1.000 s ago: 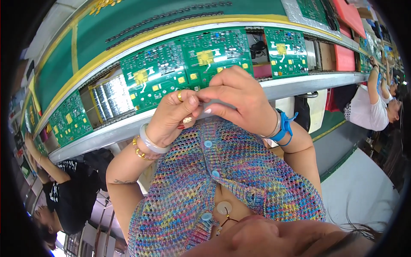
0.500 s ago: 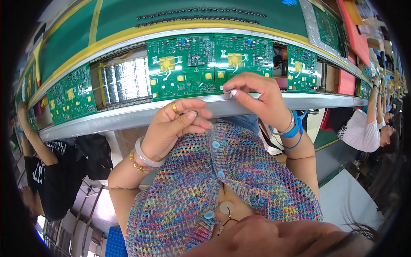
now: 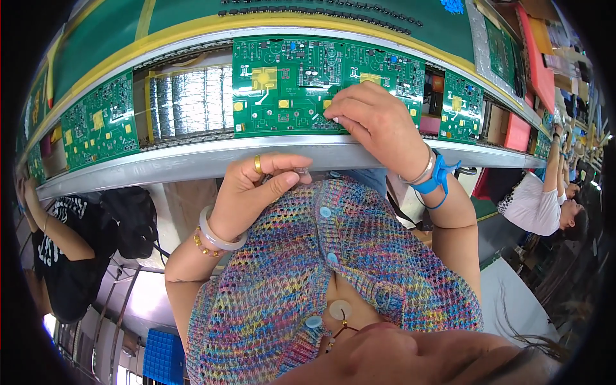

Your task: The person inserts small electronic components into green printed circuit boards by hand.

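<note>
My right hand point(image 3: 380, 123) reaches over the rail with fingers pinched at the lower right part of a green circuit board point(image 3: 260, 119). What its fingertips hold, if anything, is hidden. A second green circuit board point(image 3: 404, 69) lies to the right, partly covered by that hand. In front of the rail, my left hand point(image 3: 256, 189) is half curled, with a small clear or silvery part point(image 3: 303, 171) between thumb and fingers. It is too small to name. Yellow tape patches point(image 3: 264, 79) and small electronic parts dot the boards.
A metal rail point(image 3: 192, 157) runs along the near side of the line. More boards sit at left point(image 3: 102, 122) and right point(image 3: 459, 106). Rows of small black components point(image 3: 321, 13) lie on the green surface beyond. Co-workers sit on both sides, one in black point(image 3: 70, 256), one in white point(image 3: 536, 199).
My right hand has moved forward and left, from above the rail down onto the board. My left hand's fingers have drawn together around the small part. The middle boards appear slightly farther right.
</note>
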